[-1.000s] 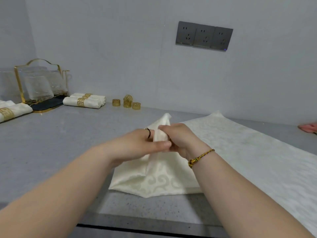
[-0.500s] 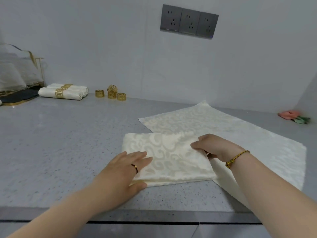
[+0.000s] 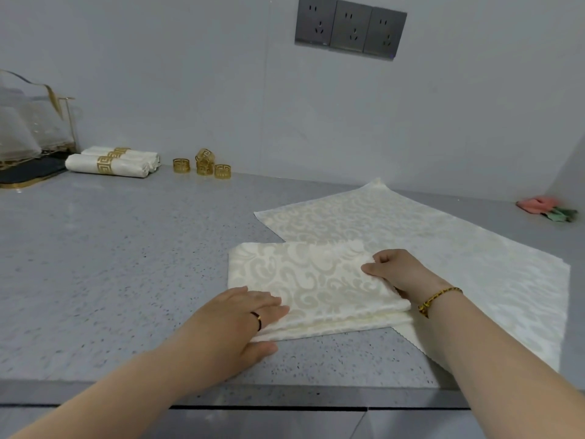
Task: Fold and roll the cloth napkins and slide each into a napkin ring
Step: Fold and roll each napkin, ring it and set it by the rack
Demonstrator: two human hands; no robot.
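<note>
Grey speckled worktop (image 3: 95, 280) spans the frame; the folded napkin (image 3: 310, 280) lies at centre, long axis left to right. The left hand (image 3: 234, 321) presses its near-left corner, fingers (image 3: 269, 307) straight; the right hand (image 3: 402, 274), fingers curled, grips its right end, probably where rolling should start.

Bare-armed, dark-gold ring (image 3: 258, 320), gold beaded bracelet (image 3: 440, 298) (right wrist)

Your grey speckled counter (image 3: 110, 264) carries: folded napkin (image 3: 310, 280) overlapping flat napkin (image 3: 459, 255), ringed rolls (image 3: 107, 164), loose rings (image 3: 202, 166), rack (image 3: 28, 144).
</note>
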